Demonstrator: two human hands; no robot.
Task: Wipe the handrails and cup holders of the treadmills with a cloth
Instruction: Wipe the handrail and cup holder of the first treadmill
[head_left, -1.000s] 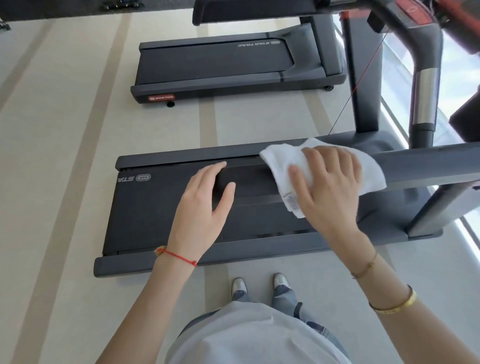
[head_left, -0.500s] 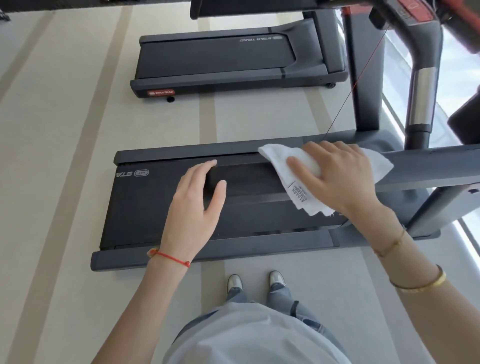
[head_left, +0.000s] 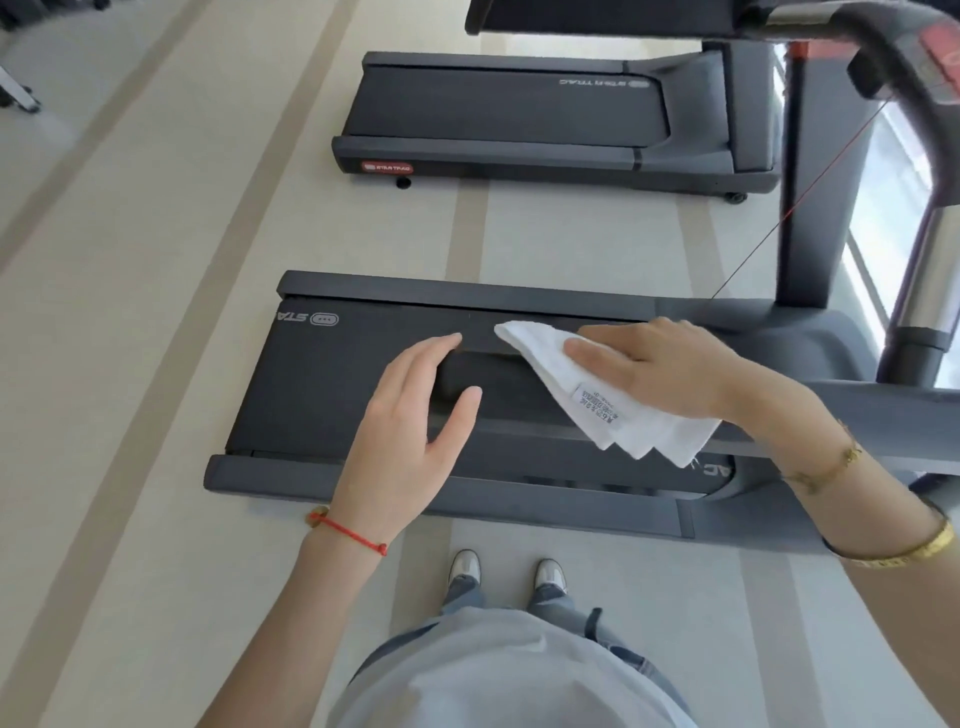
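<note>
A dark grey handrail (head_left: 891, 415) of the near treadmill (head_left: 311, 395) runs across in front of me. My left hand (head_left: 410, 421) rests on the rail's free end, fingers lying over the top and thumb on the near side. To its right, my right hand (head_left: 670, 371) holds a folded white cloth (head_left: 550, 374) down over the rail. The cloth's labelled corner and layered edges hang off the near side. No cup holder is in view.
A second treadmill (head_left: 519, 109) stands beyond on the striped floor. At the right rise a dark upright post (head_left: 810, 208) and a curved grip with a chrome section (head_left: 930, 270). A thin red cord (head_left: 779, 223) slants down to the deck. My shoes (head_left: 467, 569) are beside the near treadmill.
My right hand has turned so its fingers point left along the rail, and the cloth now hangs lower on the near side. My left hand stays on the rail's end.
</note>
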